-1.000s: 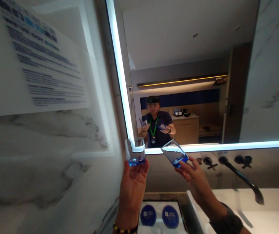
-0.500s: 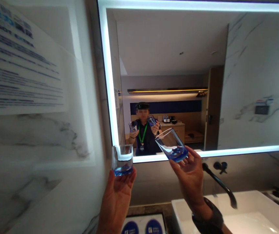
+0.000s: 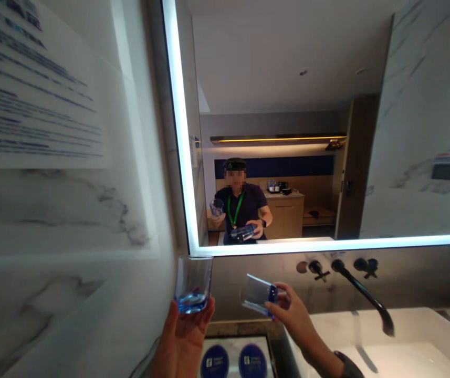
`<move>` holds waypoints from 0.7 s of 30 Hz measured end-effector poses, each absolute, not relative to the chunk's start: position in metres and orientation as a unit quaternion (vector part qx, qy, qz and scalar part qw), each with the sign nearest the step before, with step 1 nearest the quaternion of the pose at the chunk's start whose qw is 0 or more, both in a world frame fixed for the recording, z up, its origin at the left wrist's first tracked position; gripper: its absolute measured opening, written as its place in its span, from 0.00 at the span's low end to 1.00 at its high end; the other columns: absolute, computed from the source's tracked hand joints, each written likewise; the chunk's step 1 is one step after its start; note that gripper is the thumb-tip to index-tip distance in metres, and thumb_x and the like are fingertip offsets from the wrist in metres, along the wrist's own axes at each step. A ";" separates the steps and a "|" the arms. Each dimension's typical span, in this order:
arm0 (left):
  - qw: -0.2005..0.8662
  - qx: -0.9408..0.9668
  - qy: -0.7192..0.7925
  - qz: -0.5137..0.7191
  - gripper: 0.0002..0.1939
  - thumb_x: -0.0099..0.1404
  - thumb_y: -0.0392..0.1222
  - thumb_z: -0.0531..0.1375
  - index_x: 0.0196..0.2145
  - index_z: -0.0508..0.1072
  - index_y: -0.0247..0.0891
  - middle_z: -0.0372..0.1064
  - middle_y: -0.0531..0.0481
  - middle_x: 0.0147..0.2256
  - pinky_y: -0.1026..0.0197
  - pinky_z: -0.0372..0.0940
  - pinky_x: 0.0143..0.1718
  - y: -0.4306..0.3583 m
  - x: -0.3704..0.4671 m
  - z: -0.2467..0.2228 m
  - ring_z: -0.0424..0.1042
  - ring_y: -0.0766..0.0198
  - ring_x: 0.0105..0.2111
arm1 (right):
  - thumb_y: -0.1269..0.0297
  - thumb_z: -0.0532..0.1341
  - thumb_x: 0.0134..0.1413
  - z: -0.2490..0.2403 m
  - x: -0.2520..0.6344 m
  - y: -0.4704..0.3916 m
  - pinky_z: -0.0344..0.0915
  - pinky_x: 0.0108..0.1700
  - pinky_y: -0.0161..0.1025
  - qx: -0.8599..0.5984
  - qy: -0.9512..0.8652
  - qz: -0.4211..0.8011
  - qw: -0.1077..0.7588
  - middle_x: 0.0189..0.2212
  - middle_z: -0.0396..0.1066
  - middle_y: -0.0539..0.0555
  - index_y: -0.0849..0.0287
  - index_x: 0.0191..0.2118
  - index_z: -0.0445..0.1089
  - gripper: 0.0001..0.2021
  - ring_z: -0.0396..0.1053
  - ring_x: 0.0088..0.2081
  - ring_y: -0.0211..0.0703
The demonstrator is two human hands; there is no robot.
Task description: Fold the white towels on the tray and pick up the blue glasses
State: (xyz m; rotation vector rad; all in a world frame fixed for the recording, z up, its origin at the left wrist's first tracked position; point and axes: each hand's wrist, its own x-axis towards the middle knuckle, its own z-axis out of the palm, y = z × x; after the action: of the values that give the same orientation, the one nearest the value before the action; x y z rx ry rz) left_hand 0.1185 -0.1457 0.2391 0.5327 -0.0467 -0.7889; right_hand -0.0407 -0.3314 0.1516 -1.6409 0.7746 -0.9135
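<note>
The left hand [image 3: 183, 341] cups an upright blue-bottomed glass [image 3: 193, 283] from below, its grip closed; the right hand [image 3: 293, 323] grips a second glass [image 3: 259, 294] tipped sideways, mouth away from the fingers.

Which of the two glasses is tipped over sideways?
The glass in the right hand lies sideways, mouth pointing left. The glass in the left hand stands upright.

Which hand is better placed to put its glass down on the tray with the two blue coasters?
Probably the left hand. It holds its glass upright, almost directly above the tray. The right hand holds its glass tipped on its side, nearer the sink.
</note>
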 end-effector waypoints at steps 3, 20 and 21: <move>0.883 0.289 -0.007 -0.369 0.09 0.62 0.40 0.62 0.32 0.78 0.30 0.77 0.38 0.38 0.52 0.75 0.38 -0.131 0.121 0.215 0.77 0.51 0.37 | 0.53 0.60 0.46 0.108 -0.037 -0.336 0.68 0.37 0.42 -0.750 0.351 -0.290 0.480 0.34 0.72 0.56 0.62 0.50 0.57 0.27 0.72 0.34 0.47; 0.842 0.390 0.007 -0.372 0.13 0.50 0.44 0.71 0.34 0.80 0.39 0.78 0.45 0.37 0.55 0.75 0.38 -0.096 0.116 0.147 0.77 0.52 0.36 | 0.69 0.61 0.38 0.033 0.012 -0.326 0.66 0.44 0.50 -0.916 0.353 -0.045 0.186 0.44 0.67 0.69 0.68 0.49 0.69 0.26 0.69 0.44 0.64; 0.838 0.396 0.004 -0.375 0.10 0.54 0.42 0.67 0.36 0.79 0.43 0.78 0.46 0.37 0.54 0.75 0.37 -0.096 0.116 0.145 0.78 0.52 0.36 | 0.71 0.61 0.37 0.033 0.018 -0.325 0.66 0.45 0.51 -0.918 0.353 -0.043 0.179 0.44 0.67 0.70 0.69 0.49 0.69 0.26 0.69 0.44 0.66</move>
State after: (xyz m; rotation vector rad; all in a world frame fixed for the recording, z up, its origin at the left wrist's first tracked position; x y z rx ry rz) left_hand 0.1159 -0.0959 0.1450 0.8371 0.0080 -0.7932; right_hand 0.0181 -0.3255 0.0330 -2.5947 0.9971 -0.1204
